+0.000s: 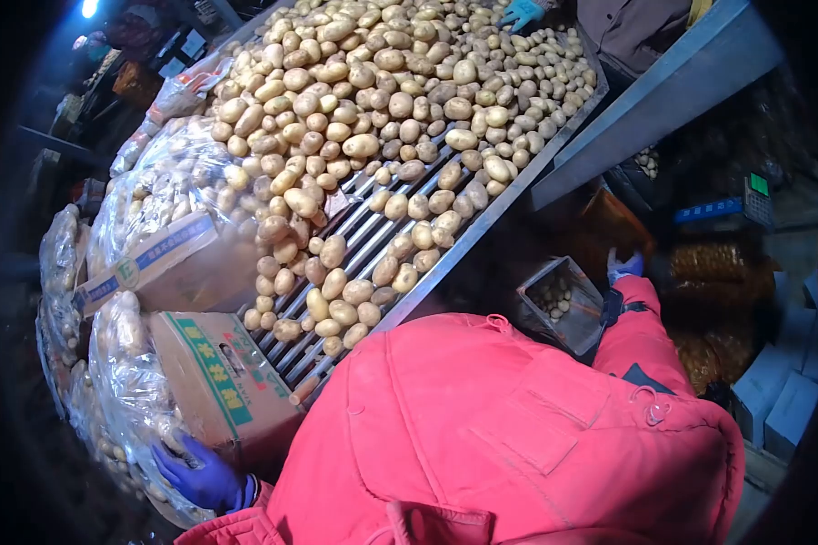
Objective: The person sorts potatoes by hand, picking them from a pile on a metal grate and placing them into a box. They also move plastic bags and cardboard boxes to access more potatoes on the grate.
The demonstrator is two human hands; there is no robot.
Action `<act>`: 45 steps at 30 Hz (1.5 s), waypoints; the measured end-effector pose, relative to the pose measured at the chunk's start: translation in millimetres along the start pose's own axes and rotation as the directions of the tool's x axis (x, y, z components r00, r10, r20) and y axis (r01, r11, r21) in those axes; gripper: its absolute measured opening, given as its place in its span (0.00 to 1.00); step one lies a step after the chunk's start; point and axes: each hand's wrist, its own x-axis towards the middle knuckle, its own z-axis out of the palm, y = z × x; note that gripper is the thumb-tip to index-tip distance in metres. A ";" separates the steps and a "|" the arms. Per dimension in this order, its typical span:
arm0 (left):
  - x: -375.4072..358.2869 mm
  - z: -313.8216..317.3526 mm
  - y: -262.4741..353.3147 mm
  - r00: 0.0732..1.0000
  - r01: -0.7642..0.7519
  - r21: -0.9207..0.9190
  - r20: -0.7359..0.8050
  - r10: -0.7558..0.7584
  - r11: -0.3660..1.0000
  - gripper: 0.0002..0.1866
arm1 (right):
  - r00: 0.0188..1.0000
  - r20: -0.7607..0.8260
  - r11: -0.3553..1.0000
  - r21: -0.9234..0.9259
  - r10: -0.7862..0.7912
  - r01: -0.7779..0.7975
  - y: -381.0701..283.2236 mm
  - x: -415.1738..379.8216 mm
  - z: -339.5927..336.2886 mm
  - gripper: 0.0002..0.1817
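Head view: much sorting-table work appears left, judging by the deep heap of potatoes (364,82) from ten to one o'clock. Towards the centre the layer thins to scattered potatoes, with bare metal slats (359,241) showing between them. The grey plastic tub (568,336), just past three o'clock, holds only a small number of potatoes at its bottom, so its filling looks barely begun.

Some portions look already packed: mesh sacks (707,263) lie at three o'clock, and bulging clear plastic bags (168,168) of potatoes stand at ten o'clock. Whether any sack or bag is finished cannot be told.

The left hand (200,474), in a purple glove, lies at about half past seven against a potato-filled plastic sack (129,359), fingers spread wide rather than closed round anything. Beside it sits a green-printed cardboard carton (218,372). The right hand (624,266), also gloved, reaches out at three o'clock near an orange crate (613,222); its grip is too dim to tell. The scale display (757,186) glows nearer half past two. At one o'clock, a co-worker's teal-gloved hand (523,13) rests by the heap.
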 end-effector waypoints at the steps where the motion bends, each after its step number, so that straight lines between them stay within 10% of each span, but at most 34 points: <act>1: 0.6 -0.5 0.8 1.000 -0.011 -0.001 -0.007 0.011 1.000 0.23 | 0.972 0.066 0.905 -0.353 -0.228 0.236 13.9 13.5 -20.1 0.23; 4: 0.6 -1.4 5.9 1.000 0.001 0.027 -0.005 -0.001 1.000 0.23 | 0.913 0.133 0.920 0.020 0.387 -0.393 2.3 -34.4 65.4 0.23; 6: -1.0 -3.0 9.2 0.998 0.059 0.023 0.000 -0.059 0.998 0.24 | 0.625 0.395 0.736 -0.274 0.673 -0.619 -1.5 -97.0 157.3 0.24; 8: 5.1 -6.8 19.8 0.999 0.035 0.062 -0.037 -0.033 0.997 0.22 | 0.457 0.533 0.702 -0.569 0.712 -0.428 -3.5 -197.4 266.7 0.21; 9: 6.6 -7.1 23.1 0.998 0.034 0.058 -0.051 -0.031 0.998 0.21 | 0.307 0.774 0.795 -0.601 0.553 0.083 8.2 -233.3 298.9 0.20; 10: 7.9 -7.9 25.2 0.998 0.034 0.054 -0.059 -0.031 0.998 0.21 | 0.125 0.695 0.703 -0.677 0.708 -0.216 7.3 -257.0 344.6 0.19; 12: 9.4 -8.8 28.9 0.996 0.037 0.038 -0.078 -0.034 0.999 0.20 | 0.081 0.618 0.621 -0.784 0.782 -0.006 46.7 -304.4 407.6 0.20; 13: 10.4 -8.8 30.0 0.996 0.037 0.037 -0.087 -0.033 0.999 0.20 | -0.018 0.829 0.719 -0.474 0.559 0.509 65.9 -325.4 436.0 0.21; 16: 11.3 -9.7 33.9 0.993 0.050 0.032 -0.106 -0.046 0.998 0.20 | -0.153 0.857 0.464 -0.109 0.491 0.879 118.1 -382.1 487.3 0.23; 17: 11.3 -10.5 35.2 0.993 0.054 0.034 -0.106 -0.050 0.998 0.20 | -0.356 0.880 0.401 0.217 0.314 0.890 154.4 -382.8 495.1 0.21; 30: 13.9 -12.5 39.3 0.993 0.091 0.066 -0.084 -0.085 0.994 0.19 | -0.522 0.796 0.234 0.468 0.308 0.852 195.4 -380.1 513.8 0.14; 33: 13.7 -13.7 39.6 0.993 0.095 0.073 -0.081 -0.089 0.993 0.19 | 0.015 0.919 0.719 -0.318 0.394 0.618 198.4 -369.4 517.4 0.14; 37: 16.4 -13.8 41.4 0.994 0.077 0.075 -0.079 -0.071 0.994 0.19 | 0.093 0.802 0.807 -0.585 0.590 -0.076 171.1 -373.1 557.4 0.16; 39: 17.5 -14.6 40.9 0.995 0.065 0.070 -0.077 -0.060 0.995 0.19 | 0.094 0.899 0.617 -0.367 0.428 0.696 163.0 -403.1 581.4 0.21; 41: 16.2 -13.7 40.7 0.995 0.077 0.076 -0.073 -0.072 0.994 0.19 | -0.062 0.969 0.556 -0.083 0.237 0.827 158.2 -448.6 589.8 0.26; 45: 11.3 -12.5 35.4 0.994 0.087 0.078 -0.072 -0.082 0.993 0.23 | -0.287 0.890 0.410 0.128 0.353 0.903 212.3 -440.2 593.7 0.33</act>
